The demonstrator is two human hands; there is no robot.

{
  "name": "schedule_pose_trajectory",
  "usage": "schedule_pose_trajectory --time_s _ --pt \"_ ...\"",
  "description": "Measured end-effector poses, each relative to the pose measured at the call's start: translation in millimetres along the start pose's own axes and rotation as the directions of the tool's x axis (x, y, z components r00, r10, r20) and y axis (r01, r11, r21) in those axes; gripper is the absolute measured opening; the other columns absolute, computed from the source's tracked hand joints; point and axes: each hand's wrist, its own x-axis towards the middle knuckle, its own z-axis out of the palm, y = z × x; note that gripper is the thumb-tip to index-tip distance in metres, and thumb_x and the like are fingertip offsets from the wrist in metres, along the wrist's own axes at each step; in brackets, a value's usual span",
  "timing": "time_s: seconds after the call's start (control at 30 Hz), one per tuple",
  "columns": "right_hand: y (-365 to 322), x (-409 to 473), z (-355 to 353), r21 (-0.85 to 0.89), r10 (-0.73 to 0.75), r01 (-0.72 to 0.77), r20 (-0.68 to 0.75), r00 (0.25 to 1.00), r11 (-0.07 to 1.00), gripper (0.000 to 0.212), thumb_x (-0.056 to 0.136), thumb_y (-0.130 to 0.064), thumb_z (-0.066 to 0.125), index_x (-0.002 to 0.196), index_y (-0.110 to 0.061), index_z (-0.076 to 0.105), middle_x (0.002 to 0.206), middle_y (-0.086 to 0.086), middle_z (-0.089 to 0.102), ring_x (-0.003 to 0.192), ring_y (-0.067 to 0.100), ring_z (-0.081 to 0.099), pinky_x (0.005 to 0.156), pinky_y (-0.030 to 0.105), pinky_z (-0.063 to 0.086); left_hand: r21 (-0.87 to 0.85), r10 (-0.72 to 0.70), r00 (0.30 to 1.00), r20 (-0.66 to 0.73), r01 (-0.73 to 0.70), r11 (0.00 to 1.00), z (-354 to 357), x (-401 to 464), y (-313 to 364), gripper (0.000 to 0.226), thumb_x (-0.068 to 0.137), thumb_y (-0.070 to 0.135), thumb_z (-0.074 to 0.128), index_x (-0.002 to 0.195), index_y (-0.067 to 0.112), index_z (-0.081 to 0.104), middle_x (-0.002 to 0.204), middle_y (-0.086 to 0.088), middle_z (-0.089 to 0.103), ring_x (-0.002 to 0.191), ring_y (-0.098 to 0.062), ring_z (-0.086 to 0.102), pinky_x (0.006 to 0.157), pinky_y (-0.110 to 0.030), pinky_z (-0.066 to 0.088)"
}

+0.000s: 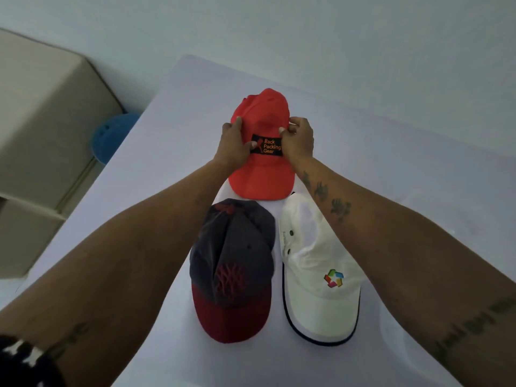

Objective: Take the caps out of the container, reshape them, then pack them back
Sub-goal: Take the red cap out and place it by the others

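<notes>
You had the left hand [234, 143] and right hand [298, 141] clamped on the red cap [262, 174] crown, one per side; brim pointed back toward you.

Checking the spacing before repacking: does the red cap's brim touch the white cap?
Cannot tell. In the head view the red cap brim ends right at the white cap crown, where the right forearm covers the spot.
</notes>
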Motion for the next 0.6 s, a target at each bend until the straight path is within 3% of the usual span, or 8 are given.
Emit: schedule_pose_trajectory --time_s 0.07,0.17,0.3,0.47,0.53,0.6 --pt "-1.7 -0.6 -2.7 0.013 0.002 -0.003 0.027 1.000 1.000 0.042 0.092 -0.018 0.057 0.131 -0.008 0.046 0.129 0.010 0.057 0.116 0.022 0.056 0.095 0.029 0.045 -0.020 -0.013 1.000 0.009 0.014 1.000 -1.0 -1.5 0.3 0.068 0.091 0.022 0.059 0.146 0.003 0.025 0.141 -0.021 0.035 0.130 -0.034 0.040 0.109 -0.039 0.034" --pt "-4.5 -9.0 -15.3 0.031 0.045 -0.047 0.062 0.997 0.998 0.051 0.093 -0.026 0.056 0.138 -0.011 0.037 0.136 0.011 0.052 0.122 0.022 0.052 0.102 0.034 0.043 -0.035 -0.016 1.000 -0.007 0.016 0.999 -5.0 -9.4 2.6 0.057 0.089 0.028 0.060 0.136 0.005 0.037 0.137 -0.021 0.039 0.128 -0.036 0.040 0.107 -0.048 0.037" --pt "-6.9 -26.8 -49.4 -0.007 0.056 -0.056 0.050 0.997 0.998 0.048 0.094 -0.027 0.053 0.137 -0.013 0.039 0.134 0.010 0.054 0.118 0.022 0.053 0.092 0.029 0.041 -0.080 -0.029 0.998 -0.052 0.024 0.997 -10.3 -34.7 11.1 0.049 0.091 0.026 0.057 0.130 0.000 0.043 0.135 -0.022 0.040 0.126 -0.035 0.041 0.103 -0.045 0.039" --pt "-14.7 -72.0 -110.5 -0.034 0.042 -0.042 0.011 0.999 0.999 0.039 0.094 -0.023 0.052 0.131 -0.012 0.049 0.129 0.007 0.057 0.114 0.020 0.055 0.085 0.024 0.038 -0.171 0.063 0.991 -0.118 -0.082 0.982 -6.2 -97.8 53.3 0.031 0.091 0.018 0.058 0.113 -0.003 0.060 0.109 -0.010 0.059 0.096 -0.017 0.052 0.086 -0.030 0.044" --pt "-12.2 -98.5 -130.9 -0.036 0.033 -0.032 0.011 0.999 0.999 0.036 0.094 -0.021 0.052 0.128 -0.012 0.054 0.127 0.006 0.059 0.113 0.018 0.055 0.086 0.023 0.037 -0.242 0.057 0.992 -0.112 -0.083 0.967 2.9 -130.9 72.5 0.025 0.092 0.019 0.055 0.107 0.001 0.063 0.105 -0.008 0.063 0.094 -0.019 0.055 0.082 -0.029 0.043" --pt "-2.4 -127.5 -146.3 -0.052 0.010 -0.009 0.021 1.000 0.999 0.033 0.093 -0.018 0.052 0.125 -0.011 0.057 0.126 0.005 0.060 0.115 0.019 0.055 0.090 0.024 0.039 -0.348 0.025 0.997 -0.076 -0.050 0.936 17.3 -163.3 83.6 0.020 0.094 0.019 0.051 0.093 0.003 0.063 0.087 -0.007 0.061 0.081 -0.018 0.055 0.075 -0.028 0.042"
